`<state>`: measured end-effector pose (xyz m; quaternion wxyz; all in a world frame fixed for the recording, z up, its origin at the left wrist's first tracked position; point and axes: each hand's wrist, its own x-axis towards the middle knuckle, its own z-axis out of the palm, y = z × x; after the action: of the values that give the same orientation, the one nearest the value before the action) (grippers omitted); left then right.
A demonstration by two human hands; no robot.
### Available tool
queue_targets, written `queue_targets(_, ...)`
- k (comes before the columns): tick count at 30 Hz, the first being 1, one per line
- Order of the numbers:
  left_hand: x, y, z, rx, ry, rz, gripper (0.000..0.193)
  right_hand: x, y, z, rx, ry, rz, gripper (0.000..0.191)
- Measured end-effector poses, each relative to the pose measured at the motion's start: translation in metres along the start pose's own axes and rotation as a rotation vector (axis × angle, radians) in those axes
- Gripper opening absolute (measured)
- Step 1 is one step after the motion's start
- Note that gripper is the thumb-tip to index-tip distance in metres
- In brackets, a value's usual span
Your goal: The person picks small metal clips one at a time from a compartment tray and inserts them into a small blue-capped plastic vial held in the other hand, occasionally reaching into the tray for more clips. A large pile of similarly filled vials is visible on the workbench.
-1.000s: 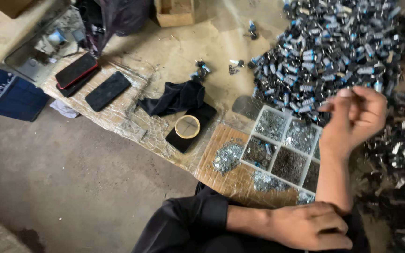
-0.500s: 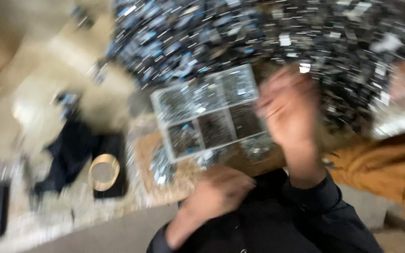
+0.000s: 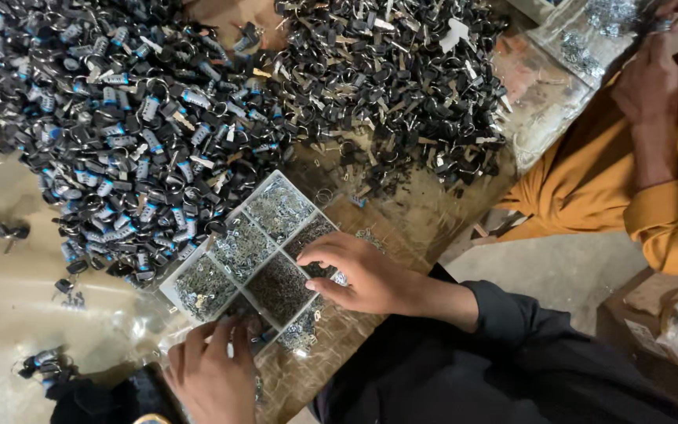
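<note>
Your left hand [image 3: 212, 367] sits at the near corner of the tray [image 3: 254, 259], fingers curled over a small dark piece; you cannot tell from here how firmly it is pinched, or quite what it is, so keep that piece steady and low over the worktop [image 3: 9, 298] while the other hand works. To its left and above, a big heap of black-and-silver parts [image 3: 119, 133] spreads across the worktop, touching the tray's far edge. The tray itself is a clear box split into cells: the left cells hold bright little metal bits, the middle ones a darker, finer fill, and the upper cell [image 3: 276, 208] more silvery bits. Your right hand [image 3: 359, 275] rests on the tray's right side, fingers bent and close together, tips down in the dark cell as if pinching from it; whether anything is between them is hidden. Judging by this, pick with the fingertips only and lift straight up, so that nothing spills into the next cell. Farther right lies a second heap of black parts [image 3: 394, 78], and beyond it another person's hand [image 3: 653, 78] and orange sleeve [image 3: 668, 220].
</note>
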<state>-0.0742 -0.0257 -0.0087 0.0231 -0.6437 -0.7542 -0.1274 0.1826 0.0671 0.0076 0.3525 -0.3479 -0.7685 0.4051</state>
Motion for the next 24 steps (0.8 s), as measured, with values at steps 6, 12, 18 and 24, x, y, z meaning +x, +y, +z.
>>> queue_targets(6, 0.000, 0.006, 0.011, -0.086, -0.041, 0.010, 0.031, 0.004, -0.004, 0.003, 0.035, 0.018, -0.056, 0.031)
queue_targets(12, 0.007, 0.013, 0.012, -0.001, -0.105, 0.009, 0.040, 0.011, -0.017, 0.001, 0.164, -0.033, 0.022, 0.032)
queue_targets(18, 0.018, 0.033, -0.039, -0.208, -0.080, -0.031, 0.028, 0.013, -0.026, -0.010, 0.331, -0.092, 0.069, 0.031)
queue_targets(24, 0.007, 0.088, -0.059, -0.617, 0.076, -0.066, 0.033, 0.007, -0.006, -0.001, 0.605, -0.266, 0.370, 0.040)
